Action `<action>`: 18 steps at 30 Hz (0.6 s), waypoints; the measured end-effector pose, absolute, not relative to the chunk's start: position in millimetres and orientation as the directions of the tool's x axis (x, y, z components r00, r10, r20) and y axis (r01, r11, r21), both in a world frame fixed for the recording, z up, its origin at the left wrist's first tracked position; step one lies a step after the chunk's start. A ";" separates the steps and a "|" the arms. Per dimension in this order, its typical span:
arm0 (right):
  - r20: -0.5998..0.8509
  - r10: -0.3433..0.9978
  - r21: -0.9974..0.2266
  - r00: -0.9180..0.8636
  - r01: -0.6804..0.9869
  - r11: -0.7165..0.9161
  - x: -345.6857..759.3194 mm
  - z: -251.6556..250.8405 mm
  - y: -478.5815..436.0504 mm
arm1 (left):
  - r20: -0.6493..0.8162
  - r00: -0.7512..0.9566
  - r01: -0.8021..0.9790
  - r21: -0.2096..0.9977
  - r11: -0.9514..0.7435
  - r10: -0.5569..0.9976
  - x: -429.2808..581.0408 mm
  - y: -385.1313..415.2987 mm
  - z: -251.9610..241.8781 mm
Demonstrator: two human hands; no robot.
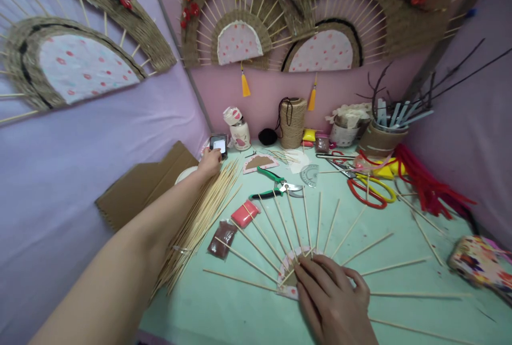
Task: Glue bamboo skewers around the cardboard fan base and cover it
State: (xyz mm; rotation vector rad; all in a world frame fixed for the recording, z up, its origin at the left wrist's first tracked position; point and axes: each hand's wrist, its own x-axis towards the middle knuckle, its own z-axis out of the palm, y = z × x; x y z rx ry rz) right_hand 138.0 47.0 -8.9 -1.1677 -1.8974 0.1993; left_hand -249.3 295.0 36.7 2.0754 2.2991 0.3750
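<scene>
Fingers (pixel 316 273) of right hand (pixel 334 299) spread flat on stick fan (pixel 287 266), bottom middle. Left hand (pixel 210 162) curled near phone (pixel 219 145), middle left; grip unclear.

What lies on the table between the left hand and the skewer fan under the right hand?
Three things: the loose skewer bundle by the left hand, then a red packet and a brown packet nearer the skewer fan that the right hand presses.

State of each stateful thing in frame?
Left hand: at the small lit-screen phone, grip unclear.
Right hand: flat on the pink half-disc of fanned wooden skewers.
Green-handled shears: open.
Jute twine spool: upright.
Loose bamboo skewer bundle: lying flat.
</scene>
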 end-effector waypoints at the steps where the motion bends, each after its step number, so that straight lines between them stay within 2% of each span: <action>1: 0.593 0.785 -0.530 -0.179 0.647 0.548 138.0 -9.0 46.8 | 0.145 -0.119 0.976 0.197 0.090 0.982 -249.8 293.0 37.1; 9: 0.586 0.786 -0.520 -0.196 0.653 0.550 139.7 -11.8 45.7 | 0.177 -0.174 0.953 0.279 0.120 0.969 -252.2 281.8 41.5; 15: 0.599 0.780 -0.520 -0.183 0.652 0.552 139.3 -12.8 46.1 | 0.218 -0.284 0.904 0.385 0.185 0.934 -256.3 285.1 46.2; 18: 0.603 0.775 -0.509 -0.189 0.656 0.557 140.2 -13.3 46.5 | 0.212 -0.323 0.891 0.398 0.220 0.922 -263.4 294.8 53.7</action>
